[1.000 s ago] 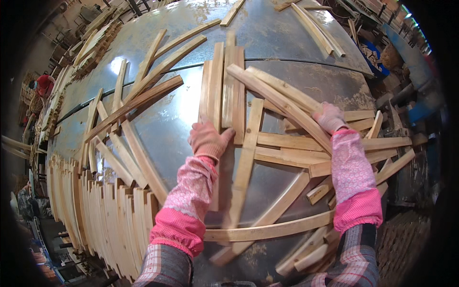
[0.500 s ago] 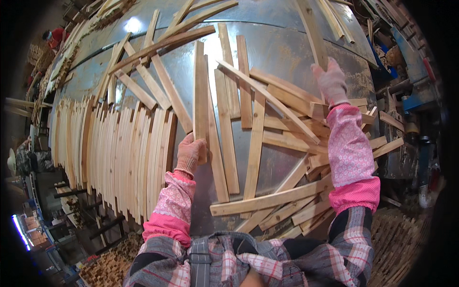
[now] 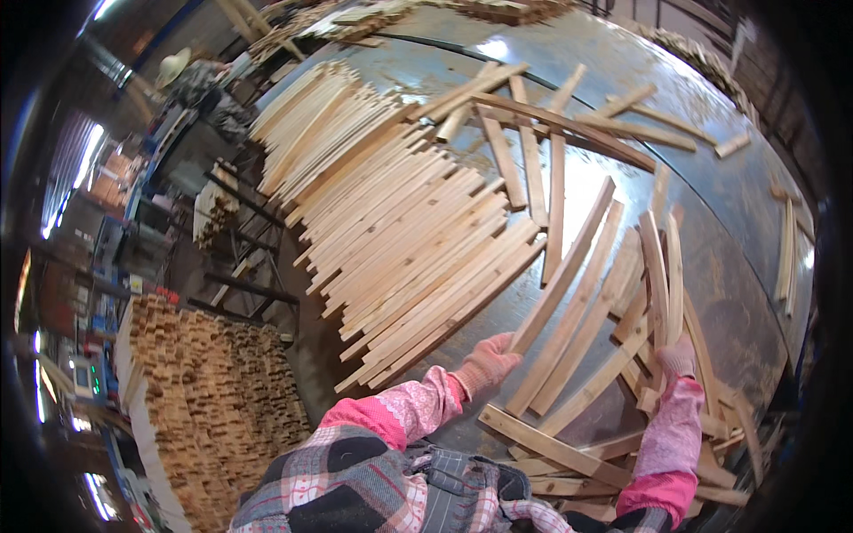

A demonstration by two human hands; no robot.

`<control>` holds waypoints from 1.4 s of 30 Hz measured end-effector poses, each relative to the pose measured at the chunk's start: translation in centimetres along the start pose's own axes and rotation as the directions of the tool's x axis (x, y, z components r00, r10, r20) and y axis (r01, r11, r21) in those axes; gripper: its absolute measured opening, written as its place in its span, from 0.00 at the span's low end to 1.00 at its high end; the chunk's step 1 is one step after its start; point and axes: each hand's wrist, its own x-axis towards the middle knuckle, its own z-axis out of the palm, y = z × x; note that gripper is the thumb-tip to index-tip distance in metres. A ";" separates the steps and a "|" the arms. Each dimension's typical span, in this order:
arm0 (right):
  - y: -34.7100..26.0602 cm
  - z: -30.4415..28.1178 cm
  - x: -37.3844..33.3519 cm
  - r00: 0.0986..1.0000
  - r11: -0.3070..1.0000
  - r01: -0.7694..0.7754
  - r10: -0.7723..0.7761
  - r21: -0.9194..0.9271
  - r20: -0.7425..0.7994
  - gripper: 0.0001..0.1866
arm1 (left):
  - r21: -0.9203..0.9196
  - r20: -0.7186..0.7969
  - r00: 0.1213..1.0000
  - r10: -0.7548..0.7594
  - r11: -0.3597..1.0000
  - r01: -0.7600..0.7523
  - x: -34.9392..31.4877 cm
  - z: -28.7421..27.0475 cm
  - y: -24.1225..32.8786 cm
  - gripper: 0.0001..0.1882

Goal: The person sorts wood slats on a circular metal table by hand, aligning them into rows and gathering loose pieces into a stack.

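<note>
Left hand [image 3: 485, 363] clasping squared wooden strip [image 3: 567, 266], right hand [image 3: 677, 358] clasping narrow timber [image 3: 657, 282]

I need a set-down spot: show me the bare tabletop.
Bare metal tabletop shows between the loose wooden strips and the pair at far right; a wedge lies between the strip row and the strip in the left hand. Around the right hand, overlapping strips crowd it.

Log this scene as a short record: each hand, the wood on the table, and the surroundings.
Left hand: closed on one end of a wooden strip
Right hand: gripping at least one long piece
Table: grey metal
Row of strips: pale, side by side, at the table's left
Loose pieces: crossed near the right hand
Background: hatted person, upper left; stacked wood, lower left
</note>
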 end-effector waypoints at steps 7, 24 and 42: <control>-11.5 1.3 -9.4 0.982 0.621 -0.064 -0.103 0.781 0.161 0.24 | 0.031 0.006 1.000 -0.001 1.000 0.000 -3.2 -4.0 -0.8 0.21; -20.3 21.8 -30.9 0.906 0.139 -0.419 -0.004 0.897 0.423 0.18 | 0.316 0.328 0.916 -0.230 0.941 0.123 -4.9 -13.5 -5.8 0.29; -24.2 23.2 -38.1 0.918 0.440 -0.393 0.236 0.808 0.318 0.19 | -0.073 0.536 0.761 -0.365 0.878 0.473 -10.0 -19.5 -6.8 0.20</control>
